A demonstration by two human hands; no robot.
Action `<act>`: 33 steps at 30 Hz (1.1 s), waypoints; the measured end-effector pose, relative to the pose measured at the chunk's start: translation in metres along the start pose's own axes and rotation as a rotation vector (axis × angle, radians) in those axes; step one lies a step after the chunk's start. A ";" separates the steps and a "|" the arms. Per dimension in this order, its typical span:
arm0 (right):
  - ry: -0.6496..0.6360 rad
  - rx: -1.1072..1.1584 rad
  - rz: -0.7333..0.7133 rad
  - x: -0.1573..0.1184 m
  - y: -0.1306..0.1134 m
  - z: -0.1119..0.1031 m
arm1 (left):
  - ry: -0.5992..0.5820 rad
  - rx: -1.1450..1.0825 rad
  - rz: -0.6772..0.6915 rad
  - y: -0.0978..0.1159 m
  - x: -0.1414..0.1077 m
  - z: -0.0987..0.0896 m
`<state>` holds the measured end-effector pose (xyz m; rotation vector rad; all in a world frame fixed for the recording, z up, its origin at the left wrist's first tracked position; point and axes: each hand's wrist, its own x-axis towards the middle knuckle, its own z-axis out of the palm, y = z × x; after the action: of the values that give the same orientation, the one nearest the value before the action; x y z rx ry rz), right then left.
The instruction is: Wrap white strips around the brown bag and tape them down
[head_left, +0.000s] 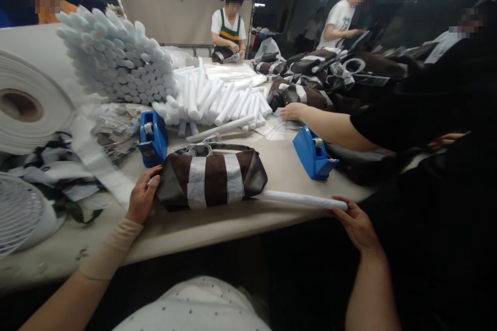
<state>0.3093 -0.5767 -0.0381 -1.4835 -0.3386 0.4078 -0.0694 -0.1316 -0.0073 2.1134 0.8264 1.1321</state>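
Note:
A dark brown bag [215, 178] with two pale wrapped bands lies at the table's front edge. My left hand [144, 194] is against the bag's left end, fingers on its corner and thumb beside it. My right hand [355, 222] pinches the far right end of a white foam-like tube [298, 200], whose left end meets the bag's lower right corner. A thin strap and some clear wrap lie along the bag's top. Blue tape dispensers stand behind the bag, one at the left [152, 139] and one at the right [314, 154].
A heap of white tubes [217, 98] and a bundle of them [120, 57] lie behind. At left are a large white roll [50, 98] and a fan [23, 212]. Wrapped brown bags [310, 94] are piled at back right. Another person's arm [330, 125] reaches in from the right.

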 end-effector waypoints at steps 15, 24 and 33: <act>-0.291 -0.138 -0.028 0.020 -0.016 0.095 | 0.026 -0.047 -0.004 0.002 0.002 0.005; -0.310 -0.220 -0.117 -0.016 0.000 0.174 | 0.026 -0.080 0.010 0.000 0.001 0.006; 0.059 0.185 -0.141 0.025 -0.014 0.211 | -0.062 0.014 0.011 0.022 -0.014 0.019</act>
<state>0.2346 -0.3786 -0.0117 -1.2801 -0.3466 0.2747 -0.0537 -0.1595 -0.0067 2.1558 0.7973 1.0638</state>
